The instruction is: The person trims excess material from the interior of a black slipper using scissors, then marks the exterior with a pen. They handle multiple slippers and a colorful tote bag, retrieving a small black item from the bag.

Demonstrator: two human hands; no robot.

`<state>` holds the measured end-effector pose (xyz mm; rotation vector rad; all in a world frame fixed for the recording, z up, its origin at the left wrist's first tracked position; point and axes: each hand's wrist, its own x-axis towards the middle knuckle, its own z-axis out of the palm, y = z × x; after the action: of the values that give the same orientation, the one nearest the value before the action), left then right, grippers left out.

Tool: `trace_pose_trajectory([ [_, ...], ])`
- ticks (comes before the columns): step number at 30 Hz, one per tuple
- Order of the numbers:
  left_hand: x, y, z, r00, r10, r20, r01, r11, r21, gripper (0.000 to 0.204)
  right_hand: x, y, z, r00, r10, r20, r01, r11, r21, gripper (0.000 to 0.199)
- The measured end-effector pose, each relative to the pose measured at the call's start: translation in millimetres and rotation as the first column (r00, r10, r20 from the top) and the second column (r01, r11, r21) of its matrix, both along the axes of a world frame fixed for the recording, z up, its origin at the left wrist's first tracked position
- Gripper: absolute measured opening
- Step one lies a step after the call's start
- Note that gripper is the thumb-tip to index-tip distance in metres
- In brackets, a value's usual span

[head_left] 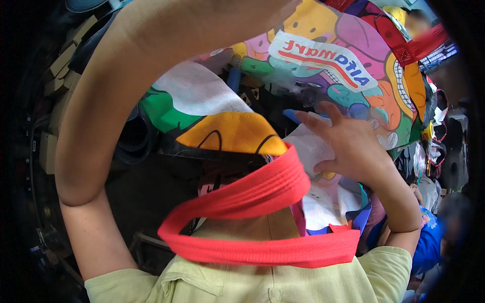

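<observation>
A large fabric shopping bag (pixel 343 30) with colourful cartoon faces and a white label patch spreads out before me, its pale inner side showing in places. A broad red strap handle (pixel 237 187) loops from it across my lap. My right hand (pixel 348 144) lies on the bag's whitish inner cloth, fingers spread apart, nothing visibly gripped. Close to its fingertips is a small blue piece (pixel 292 116), which I cannot make out. Bent over the top left, my left arm reaches to the bag's far side; my left hand (pixel 275 12) is cut off by the upper edge, its fingers hidden.
Cardboard boxes (pixel 59 106) are stacked at the far left, beside a dark rounded object (pixel 134 136). Another red strap (pixel 417 48) lies at the upper right. Clear plastic bags (pixel 429 192) and a person in blue clothing (pixel 427 242) are on the right.
</observation>
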<state>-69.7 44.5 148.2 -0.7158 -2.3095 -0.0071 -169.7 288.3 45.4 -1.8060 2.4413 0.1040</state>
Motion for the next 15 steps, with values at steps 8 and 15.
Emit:
trace_pose_trajectory([
  [8, 41, -8, -20, 0.980, 0.129, 0.154, -0.143, 0.986, 0.081, 0.037, -24, 3, -18, 0.987, 0.159, 0.027, -0.160, 0.987, 0.027, 0.028],
  [15, 57, -15, -30, 0.949, 0.203, 0.242, -0.236, 0.965, 0.114, 0.039, -76, 23, 66, 0.796, 0.303, 0.525, 0.044, 0.835, -0.548, 0.044],
])
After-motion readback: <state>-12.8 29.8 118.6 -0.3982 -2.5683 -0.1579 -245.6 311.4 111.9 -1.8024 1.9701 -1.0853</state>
